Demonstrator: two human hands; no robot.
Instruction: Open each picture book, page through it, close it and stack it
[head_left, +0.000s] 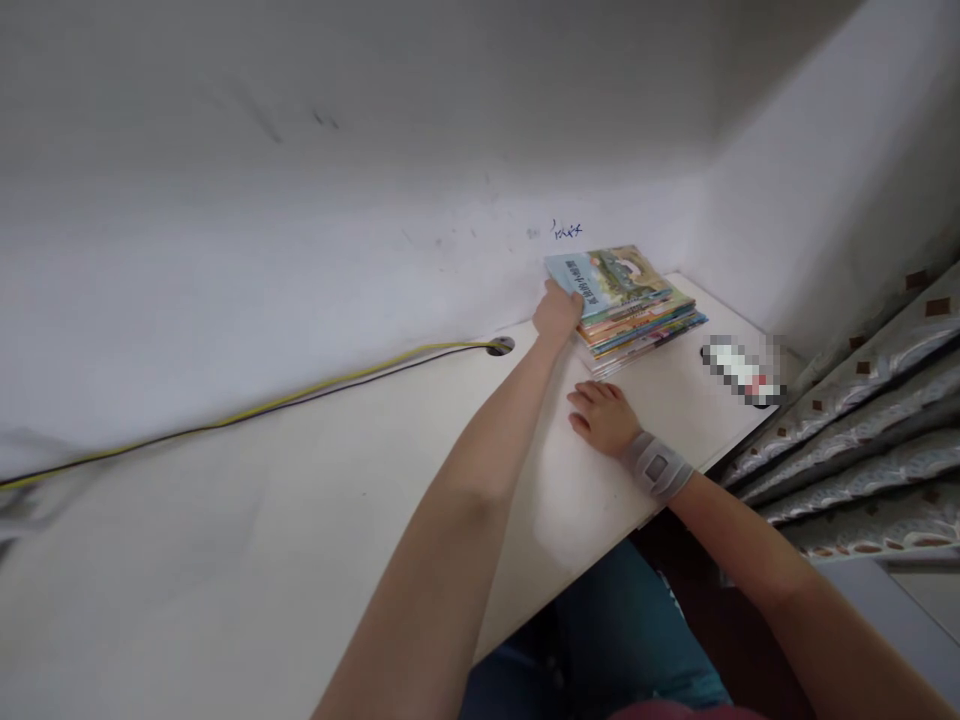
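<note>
head view, looking down at the far corner of a white bench (420,500), where a wall (300,270) meets a second wall at the back.

left hand (559,312): reaches forward from the lower middle, its grip pressed together on the near corner of the top cover of a stack of thin picture books (634,310); the thumb is hard to make out.

stack: lies flat near the corner of the bench, just beside the wall, its colourful spines fanned slightly out of line; a pale blue and green cover lies uppermost.

right hand (600,418): lies palm down on the bench just in front of the stack, apart from it, its grip spread and fingers slightly curled; a grey wrist brace (656,465) circles the wrist.

surroundings: a pixelated object (742,372) sits on the bench to the right of the stack. a yellow and dark cable (262,405) runs along the wall's foot to a round cable grommet (500,346). a patterned curtain (862,420) hangs at right. blue handwriting (566,230) marks the wall above the stack.
</note>
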